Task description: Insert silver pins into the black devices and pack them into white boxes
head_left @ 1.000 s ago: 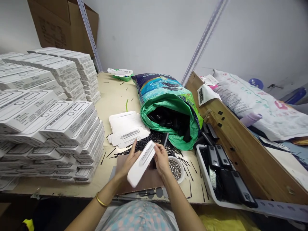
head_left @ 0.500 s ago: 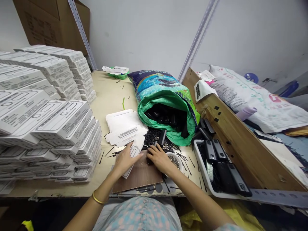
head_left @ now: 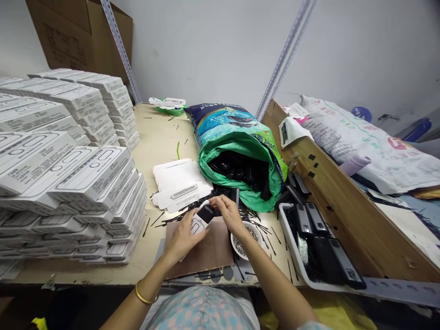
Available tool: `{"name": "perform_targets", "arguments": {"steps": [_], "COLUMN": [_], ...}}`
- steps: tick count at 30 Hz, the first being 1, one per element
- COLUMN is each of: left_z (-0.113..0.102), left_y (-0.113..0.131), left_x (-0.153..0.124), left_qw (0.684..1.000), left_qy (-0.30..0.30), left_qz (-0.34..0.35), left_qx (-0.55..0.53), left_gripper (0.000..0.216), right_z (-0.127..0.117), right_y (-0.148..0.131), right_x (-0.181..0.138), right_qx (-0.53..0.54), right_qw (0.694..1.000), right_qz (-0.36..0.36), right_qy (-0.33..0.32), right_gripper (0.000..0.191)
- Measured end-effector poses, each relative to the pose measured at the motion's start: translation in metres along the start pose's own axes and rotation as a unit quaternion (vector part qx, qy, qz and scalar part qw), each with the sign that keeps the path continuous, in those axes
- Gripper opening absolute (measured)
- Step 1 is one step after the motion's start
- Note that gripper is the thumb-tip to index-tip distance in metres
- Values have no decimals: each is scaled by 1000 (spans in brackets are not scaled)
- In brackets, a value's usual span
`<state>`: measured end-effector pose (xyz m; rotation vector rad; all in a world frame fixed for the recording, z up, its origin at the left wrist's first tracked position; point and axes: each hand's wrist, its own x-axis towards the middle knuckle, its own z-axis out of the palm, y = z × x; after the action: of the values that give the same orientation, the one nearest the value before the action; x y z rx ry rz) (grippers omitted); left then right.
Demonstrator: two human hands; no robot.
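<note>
My left hand (head_left: pixel 182 236) holds a small white printed box (head_left: pixel 198 223) over a brown board (head_left: pixel 206 250), its end open toward the right. My right hand (head_left: pixel 227 211) pinches a flat black part (head_left: pixel 206 212) at the mouth of that box. A gold bangle sits on my left wrist. Behind the hands lies a heap of thin black pins (head_left: pixel 220 197) with another black part (head_left: pixel 235 196) standing in it. A white bowl of small metal pieces (head_left: pixel 244 240) sits just right of my right wrist.
Tall stacks of white boxes (head_left: pixel 68 183) fill the left. Flat unfolded cartons (head_left: pixel 178 183) lie behind the hands. A green-lined sack (head_left: pixel 240 151) holds black parts. A white tray (head_left: pixel 292 243) of black parts sits right, beside a slanted wooden panel (head_left: pixel 343 211).
My right hand reached down to the pins and came back with a black part, which it now holds at the box's open end. The box was lowered from mid-air toward the board.
</note>
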<state>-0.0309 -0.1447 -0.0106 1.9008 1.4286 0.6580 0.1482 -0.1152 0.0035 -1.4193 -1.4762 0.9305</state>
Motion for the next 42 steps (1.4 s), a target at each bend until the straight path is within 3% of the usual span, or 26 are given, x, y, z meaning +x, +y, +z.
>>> {"name": "perform_targets", "arguments": {"steps": [2,5,8,11,14,17,21,24,26,28,30,33,35,38,40,42], "left_z": [-1,-2,-1,1,4,6,10,12,12,13,15,17,18,18,17,16], "left_y": [-3,-6,-5,-4,-3,-1,4,7,9,12,14,19,20,19,18,19], "left_x": [0,-2,-2,-1,0,0,-1,-3,-5,-8,-11,-16,-18,-17,-16,-16], "left_qw": [1000,999,998,998,998,999,997,994,990,988,987,986,984,973,969,972], "left_qy": [19,46,62,61,49,30,-7,-13,-1,16,29,11,4,13,24,32], "left_qz": [-1,9,19,17,2,19,70,55,45,56,60,58,46,10,2,1], "left_qx": [-3,-13,-12,2,25,29,-26,-95,-131,-145,-147,-153,-173,-230,-245,-234], "left_gripper": [67,69,66,66,70,73,71,71,74,69,54,33,46,80,85,86], "right_z": [-2,-5,-6,-11,-25,-34,-26,-15,-11,-7,1,20,34,47,49,48], "right_y": [13,37,54,52,32,2,-29,-36,-33,-26,-17,-6,-5,-11,-17,-19], "right_x": [7,15,18,16,11,1,-12,-16,-17,-19,-22,-29,-36,-49,-54,-55], "right_qx": [-103,-187,-230,-224,-175,-163,-279,-187,-106,-50,30,148,136,55,21,7], "right_qw": [994,979,969,971,982,986,941,957,973,989,999,989,988,992,989,989], "right_qz": [30,74,85,80,67,-19,-181,-221,-205,-131,-44,24,19,-82,-134,-121], "right_qy": [-2,39,39,33,17,-28,-65,-30,27,45,7,6,65,76,61,80], "right_gripper": [38,12,13,11,16,19,10,17,28,31,31,26,21,24,24,21]}}
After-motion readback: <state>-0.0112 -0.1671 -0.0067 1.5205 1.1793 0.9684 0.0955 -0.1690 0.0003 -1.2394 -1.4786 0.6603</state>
